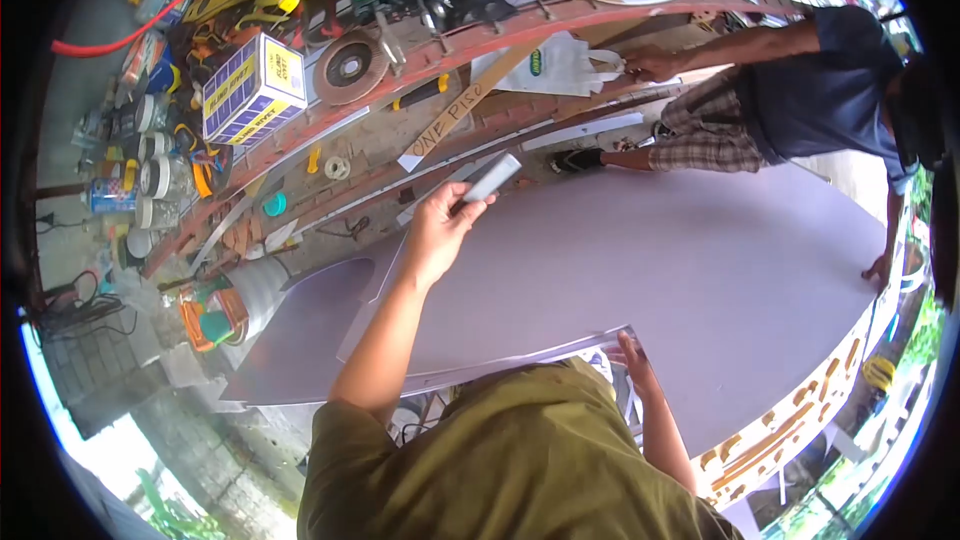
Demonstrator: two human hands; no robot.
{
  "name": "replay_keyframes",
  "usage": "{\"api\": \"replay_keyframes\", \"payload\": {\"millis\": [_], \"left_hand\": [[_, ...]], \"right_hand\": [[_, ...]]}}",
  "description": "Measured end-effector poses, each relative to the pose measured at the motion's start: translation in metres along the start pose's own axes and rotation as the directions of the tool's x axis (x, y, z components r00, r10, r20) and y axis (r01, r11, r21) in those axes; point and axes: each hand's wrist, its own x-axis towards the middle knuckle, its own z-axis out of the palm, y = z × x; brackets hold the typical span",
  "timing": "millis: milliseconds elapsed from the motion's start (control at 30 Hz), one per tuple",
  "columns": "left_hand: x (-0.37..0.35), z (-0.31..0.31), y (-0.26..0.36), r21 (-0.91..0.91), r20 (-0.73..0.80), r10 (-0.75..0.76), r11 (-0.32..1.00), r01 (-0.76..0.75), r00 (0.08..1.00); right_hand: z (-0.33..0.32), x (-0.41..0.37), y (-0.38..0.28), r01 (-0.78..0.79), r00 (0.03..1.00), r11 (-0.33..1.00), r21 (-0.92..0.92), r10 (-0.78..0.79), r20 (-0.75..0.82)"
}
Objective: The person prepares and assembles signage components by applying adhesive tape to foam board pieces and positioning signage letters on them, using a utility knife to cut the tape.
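My left hand is raised over the large grey sheet. Its fingers are wrapped round a short, flat grey bar that looks like metal, with one end sticking out past the fingertips. Low in the view, my right hand holds the near edge of the sheet at a cut-out corner, thumb on top and the other fingers hidden below. Beside my left forearm, a second grey sheet piece lies at the left end.
Across the sheet stands a person, one hand at its right edge, the other near a white bag. A red metal rack behind carries tools, a blind rivet box and a grinding disc. A bucket sits at left.
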Motion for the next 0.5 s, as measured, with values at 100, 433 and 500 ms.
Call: {"api": "replay_keyframes", "payload": {"millis": [100, 433, 500], "left_hand": [[-0.018, 0.013, 0.033, 0.329, 0.064, 0.141, 0.932, -0.154, 0.988], [-0.075, 0.045, 0.094, 0.336, 0.266, 0.025, 0.935, -0.117, 0.964], [-0.086, 0.053, 0.099, 0.331, 0.312, 0.057, 0.929, -0.165, 0.948]], "right_hand": [[0.017, -0.045, -0.031, 0.194, 0.980, 0.910, -0.366, -0.167, 0.105], [0.084, -0.107, -0.187, 0.780, 0.527, 0.456, -0.429, -0.848, 0.056], [0.093, -0.102, -0.199, 0.788, 0.532, 0.477, -0.389, -0.846, 0.041]]}}
